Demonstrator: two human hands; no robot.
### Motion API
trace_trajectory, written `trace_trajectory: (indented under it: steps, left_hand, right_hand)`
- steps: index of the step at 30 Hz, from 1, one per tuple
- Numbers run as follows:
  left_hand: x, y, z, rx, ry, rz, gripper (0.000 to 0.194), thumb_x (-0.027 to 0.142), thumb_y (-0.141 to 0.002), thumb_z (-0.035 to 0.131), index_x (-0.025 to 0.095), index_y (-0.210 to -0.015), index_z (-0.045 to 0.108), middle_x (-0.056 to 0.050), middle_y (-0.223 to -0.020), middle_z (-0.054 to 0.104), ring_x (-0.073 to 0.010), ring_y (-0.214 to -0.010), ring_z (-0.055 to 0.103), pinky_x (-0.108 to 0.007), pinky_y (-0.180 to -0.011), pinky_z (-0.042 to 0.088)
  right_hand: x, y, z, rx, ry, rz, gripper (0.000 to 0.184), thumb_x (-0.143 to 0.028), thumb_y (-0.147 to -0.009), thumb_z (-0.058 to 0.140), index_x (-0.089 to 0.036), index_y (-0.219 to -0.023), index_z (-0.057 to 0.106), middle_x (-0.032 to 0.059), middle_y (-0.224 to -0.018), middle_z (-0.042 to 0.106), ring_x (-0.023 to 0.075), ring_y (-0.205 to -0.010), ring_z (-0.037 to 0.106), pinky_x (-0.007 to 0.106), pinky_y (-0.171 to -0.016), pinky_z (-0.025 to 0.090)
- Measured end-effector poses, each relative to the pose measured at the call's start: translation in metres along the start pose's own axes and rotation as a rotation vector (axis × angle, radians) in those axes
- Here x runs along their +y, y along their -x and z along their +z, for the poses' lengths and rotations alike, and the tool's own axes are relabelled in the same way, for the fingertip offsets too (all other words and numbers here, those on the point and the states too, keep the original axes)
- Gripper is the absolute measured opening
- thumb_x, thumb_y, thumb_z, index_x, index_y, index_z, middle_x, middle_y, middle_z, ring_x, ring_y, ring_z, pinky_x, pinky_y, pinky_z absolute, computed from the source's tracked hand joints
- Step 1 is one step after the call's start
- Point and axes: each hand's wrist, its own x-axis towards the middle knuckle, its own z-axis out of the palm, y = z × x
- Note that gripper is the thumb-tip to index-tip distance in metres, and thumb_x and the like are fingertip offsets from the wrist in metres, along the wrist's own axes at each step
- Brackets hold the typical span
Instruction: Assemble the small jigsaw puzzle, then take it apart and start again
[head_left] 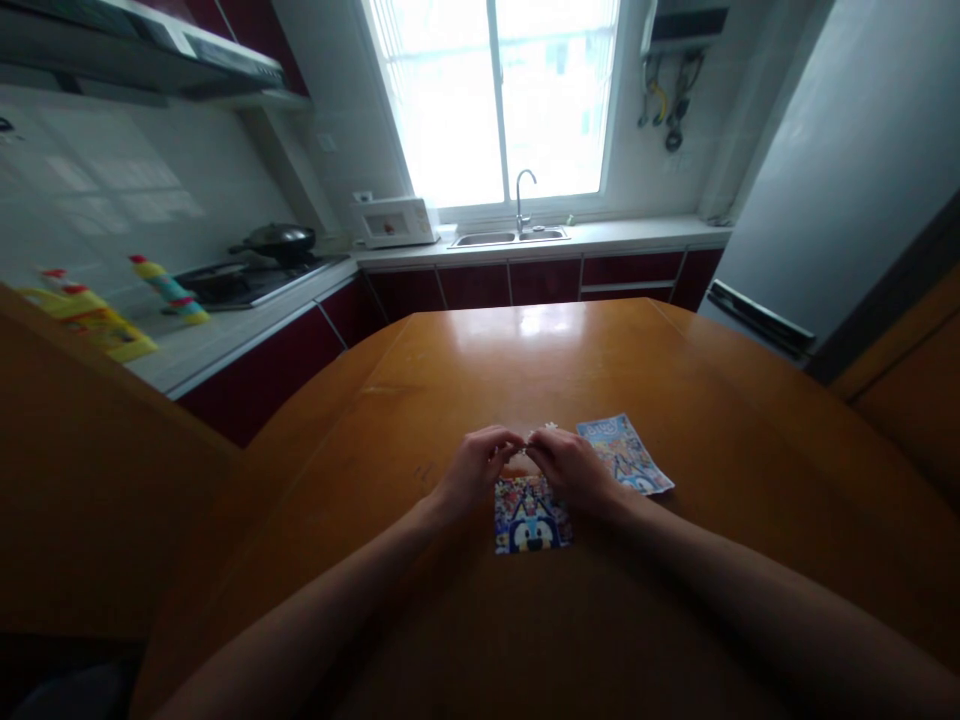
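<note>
A small colourful jigsaw puzzle (531,518) with a blue cartoon dog lies on the brown wooden table (675,380). Both hands hover over its far edge. My left hand (474,470) is curled, fingertips pinched toward the middle. My right hand (571,468) is curled too, its fingertips meeting the left ones. Something tiny and pale, perhaps a puzzle piece (534,434), shows at the fingertips; which hand holds it I cannot make out. A printed picture card (624,455) lies just right of my right hand.
A kitchen counter runs behind the table with a sink and tap (517,225), a white microwave (394,222), a stove with a wok (279,240) and yellow bottles (97,320) at left. A grey fridge (847,170) stands at the right.
</note>
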Motion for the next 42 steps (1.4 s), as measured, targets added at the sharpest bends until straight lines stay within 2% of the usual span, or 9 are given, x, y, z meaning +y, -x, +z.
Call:
trace_trajectory:
  steps: [8,12,16,18,25,28,31,36,42]
  left_hand:
    - [-0.023,0.002,0.004,0.023,-0.113,0.044,0.023,0.016,-0.097,0.053,0.021,-0.104,0.075,-0.006,-0.096,0.074,-0.0193,-0.091,0.065,-0.034,-0.085,0.052]
    - [-0.016,-0.001,-0.005,0.01,-0.242,0.034,0.025,0.013,-0.095,0.052,0.021,-0.102,0.075,-0.007,-0.106,0.071,-0.0219,-0.104,0.06,-0.036,-0.092,0.049]
    - [0.007,0.004,-0.016,-0.25,-0.326,-0.119,0.01,0.024,-0.088,0.069,0.02,-0.097,0.072,-0.004,-0.091,0.068,-0.0198,-0.086,0.062,-0.03,-0.078,0.049]
    - [0.015,0.01,-0.016,-0.385,-0.358,-0.146,0.022,0.028,-0.079,0.078,0.02,-0.098,0.07,-0.004,-0.094,0.067,-0.0211,-0.089,0.062,-0.03,-0.079,0.048]
    - [0.01,0.013,-0.007,-0.487,-0.395,-0.201,0.027,0.025,-0.07,0.084,0.017,-0.089,0.068,-0.005,-0.093,0.064,-0.0208,-0.087,0.058,-0.028,-0.075,0.046]
    - [0.01,0.011,-0.007,-0.446,-0.351,-0.167,0.01,0.018,-0.074,0.076,0.015,-0.073,0.067,-0.004,-0.088,0.062,-0.0175,-0.08,0.058,-0.025,-0.07,0.044]
    - [0.013,0.009,-0.009,-0.371,-0.254,-0.173,0.011,0.01,-0.079,0.063,0.014,-0.072,0.069,-0.001,-0.077,0.063,-0.0152,-0.073,0.058,-0.023,-0.066,0.042]
    - [0.016,0.005,-0.012,-0.317,-0.03,-0.19,0.028,0.01,-0.087,0.049,0.016,-0.092,0.076,-0.002,-0.082,0.074,-0.016,-0.075,0.066,-0.022,-0.067,0.047]
    - [0.008,0.0,-0.005,-0.142,0.037,-0.222,0.029,0.013,-0.088,0.05,0.016,-0.108,0.071,-0.003,-0.085,0.075,-0.0157,-0.076,0.069,-0.023,-0.069,0.05]
  right_hand:
    - [0.008,-0.002,-0.008,-0.056,0.174,-0.015,0.025,-0.01,-0.096,0.05,-0.019,-0.108,0.07,0.0078,-0.097,0.065,0.0197,-0.094,0.058,0.029,-0.082,0.045]
    - [0.005,-0.005,-0.02,-0.121,0.267,-0.018,0.03,-0.012,-0.094,0.053,-0.02,-0.118,0.069,0.0101,-0.105,0.063,0.0225,-0.101,0.054,0.032,-0.088,0.044]
    - [-0.007,-0.002,-0.033,-0.31,0.32,0.044,0.014,-0.028,-0.091,0.065,-0.02,-0.1,0.072,0.0109,-0.102,0.065,0.0259,-0.097,0.057,0.034,-0.082,0.043]
    - [-0.012,0.001,-0.035,-0.423,0.32,0.071,0.023,-0.036,-0.083,0.076,-0.02,-0.099,0.071,0.0115,-0.104,0.065,0.0277,-0.097,0.058,0.034,-0.078,0.043]
    - [-0.016,0.01,-0.025,-0.449,0.233,0.198,0.035,-0.029,-0.071,0.082,-0.019,-0.1,0.067,0.0101,-0.105,0.064,0.0246,-0.094,0.06,0.028,-0.071,0.038]
    - [-0.012,0.008,-0.022,-0.398,0.195,0.172,0.014,-0.022,-0.077,0.075,-0.018,-0.087,0.066,0.0085,-0.098,0.065,0.0209,-0.087,0.059,0.027,-0.069,0.035]
    - [-0.009,0.004,-0.019,-0.329,0.124,0.159,0.002,-0.018,-0.084,0.066,-0.018,-0.083,0.064,0.0057,-0.085,0.066,0.0176,-0.076,0.057,0.026,-0.064,0.032]
    - [-0.005,-0.005,-0.018,-0.205,-0.079,0.198,0.013,-0.013,-0.089,0.055,-0.019,-0.089,0.067,0.0039,-0.079,0.07,0.0165,-0.072,0.061,0.025,-0.064,0.036]
    - [0.002,-0.006,-0.015,-0.123,-0.088,0.176,0.011,-0.021,-0.09,0.059,-0.018,-0.086,0.069,0.0046,-0.078,0.071,0.0167,-0.07,0.061,0.025,-0.064,0.039]
